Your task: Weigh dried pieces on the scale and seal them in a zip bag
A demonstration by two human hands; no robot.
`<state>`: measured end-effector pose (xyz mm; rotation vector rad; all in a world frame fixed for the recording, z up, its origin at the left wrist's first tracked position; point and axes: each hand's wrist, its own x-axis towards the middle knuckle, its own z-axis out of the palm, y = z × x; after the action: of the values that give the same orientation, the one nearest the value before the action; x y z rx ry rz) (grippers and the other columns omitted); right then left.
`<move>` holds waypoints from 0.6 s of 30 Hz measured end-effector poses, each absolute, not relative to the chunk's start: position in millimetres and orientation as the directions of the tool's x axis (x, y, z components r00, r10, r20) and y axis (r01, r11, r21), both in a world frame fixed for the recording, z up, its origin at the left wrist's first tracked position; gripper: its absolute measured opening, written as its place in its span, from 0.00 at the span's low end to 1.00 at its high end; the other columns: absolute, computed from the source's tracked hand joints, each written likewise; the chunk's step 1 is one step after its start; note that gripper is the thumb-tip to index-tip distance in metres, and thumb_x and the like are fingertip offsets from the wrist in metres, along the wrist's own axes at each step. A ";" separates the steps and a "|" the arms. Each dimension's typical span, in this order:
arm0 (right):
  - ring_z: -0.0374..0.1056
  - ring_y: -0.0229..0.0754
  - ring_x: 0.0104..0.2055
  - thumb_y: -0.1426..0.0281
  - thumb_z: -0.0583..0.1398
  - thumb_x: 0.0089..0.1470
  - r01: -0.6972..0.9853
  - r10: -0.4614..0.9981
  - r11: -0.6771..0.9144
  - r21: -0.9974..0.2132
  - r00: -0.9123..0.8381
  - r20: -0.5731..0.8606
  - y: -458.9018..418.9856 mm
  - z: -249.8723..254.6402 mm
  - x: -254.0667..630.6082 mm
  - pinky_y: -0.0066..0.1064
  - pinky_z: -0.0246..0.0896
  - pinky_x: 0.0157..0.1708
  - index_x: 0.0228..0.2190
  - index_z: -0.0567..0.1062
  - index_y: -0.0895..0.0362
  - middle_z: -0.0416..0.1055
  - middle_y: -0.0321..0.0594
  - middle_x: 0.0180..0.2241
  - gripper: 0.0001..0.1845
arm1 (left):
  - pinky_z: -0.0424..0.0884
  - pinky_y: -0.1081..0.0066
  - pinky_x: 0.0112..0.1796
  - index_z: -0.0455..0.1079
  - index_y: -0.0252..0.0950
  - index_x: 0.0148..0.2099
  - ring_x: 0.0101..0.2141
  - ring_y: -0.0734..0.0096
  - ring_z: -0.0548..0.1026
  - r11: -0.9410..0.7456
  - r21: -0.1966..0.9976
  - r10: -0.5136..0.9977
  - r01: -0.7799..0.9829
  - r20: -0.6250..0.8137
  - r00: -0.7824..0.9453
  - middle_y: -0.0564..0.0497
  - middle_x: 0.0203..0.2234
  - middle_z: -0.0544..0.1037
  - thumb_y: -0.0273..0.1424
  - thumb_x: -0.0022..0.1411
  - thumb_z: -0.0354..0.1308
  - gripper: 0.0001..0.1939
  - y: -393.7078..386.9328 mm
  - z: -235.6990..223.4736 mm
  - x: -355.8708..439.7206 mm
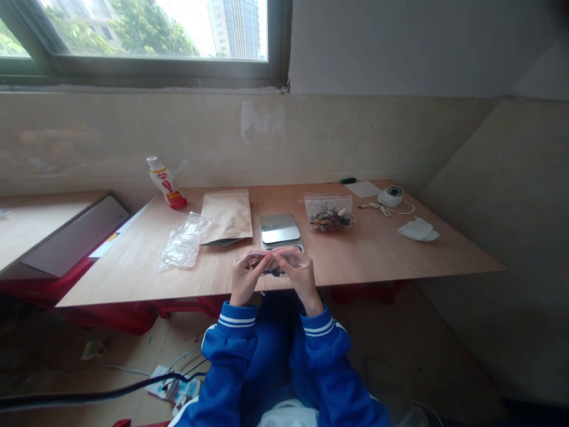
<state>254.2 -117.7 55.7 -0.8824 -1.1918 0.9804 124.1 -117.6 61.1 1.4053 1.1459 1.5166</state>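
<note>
Left hand [244,283] and right hand [303,280] raised over table's front edge, fingers pinching clear plastic bag [272,259] from both sides, fingertips pressed close at middle. Dark pieces [274,272] inside, mostly hidden by hands (can't make out what they are). Bag just in front of digital scale [280,229], lower edge of scale cut off by it. Zip bag of mixed pieces [329,214] farther right on plywood table [377,252].

Plywood tabletop [133,279] inspected; kitchen scale [280,230] is the reference. Left of the scale: paper pouch [226,216], crumpled plastic bag [184,240], tilted bottle [165,182]. Right of the scale: clear bag of mixed pieces [329,212], white corded device [390,196], paper sheet [363,188], tissue [418,229].
</note>
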 end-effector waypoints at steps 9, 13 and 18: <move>0.72 0.43 0.37 0.57 0.59 0.56 -0.116 0.956 0.292 -0.949 0.008 0.293 -119.5 60.8 251.2 0.33 0.69 0.36 0.34 0.78 0.55 0.76 0.40 0.33 0.15 | 0.71 0.75 0.25 0.74 0.35 0.26 0.25 0.72 0.74 -0.343 0.928 0.888 0.144 0.370 -0.274 0.52 0.22 0.76 0.40 0.52 0.64 0.13 -116.7 66.5 124.1; 0.71 0.44 0.38 0.54 0.54 0.59 0.005 0.947 0.322 -0.947 -0.002 0.322 -119.9 62.3 260.6 0.32 0.67 0.38 0.33 0.79 0.54 0.75 0.39 0.32 0.21 | 0.72 0.73 0.27 0.77 0.36 0.30 0.28 0.69 0.76 -0.279 0.953 0.926 0.119 0.299 -0.231 0.51 0.26 0.79 0.41 0.51 0.65 0.13 -116.6 63.6 112.6; 0.72 0.45 0.34 0.50 0.54 0.57 -0.038 0.967 0.250 -0.968 0.059 0.247 -118.7 58.5 271.4 0.32 0.67 0.35 0.32 0.79 0.54 0.76 0.39 0.30 0.23 | 0.74 0.68 0.33 0.79 0.35 0.34 0.33 0.63 0.78 -0.206 0.978 0.974 0.034 0.208 -0.095 0.48 0.29 0.81 0.46 0.55 0.60 0.18 -119.3 62.9 107.6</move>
<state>271.4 -118.7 58.5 -1.0163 -1.2455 1.0060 107.6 -119.3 62.9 1.3323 1.1936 1.4256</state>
